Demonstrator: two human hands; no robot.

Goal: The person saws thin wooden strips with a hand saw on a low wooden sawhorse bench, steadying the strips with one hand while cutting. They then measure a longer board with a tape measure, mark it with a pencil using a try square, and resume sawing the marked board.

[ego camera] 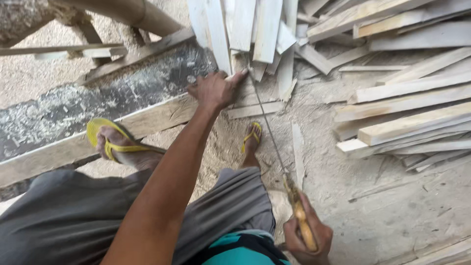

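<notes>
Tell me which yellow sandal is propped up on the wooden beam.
The sandal on the left of the view. It rests tilted on the long beam, while the other sandal stands lower on the sawdust-covered ground beside the saw blade.

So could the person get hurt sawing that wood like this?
Maybe. The left hand presses the wood strip right beside the saw blade, so a slip might nick the fingers. The right hand grips the handle far back, which may let the thin blade wobble. The feet wear only open yellow sandals, one close under the blade, among loose offcuts.
</notes>
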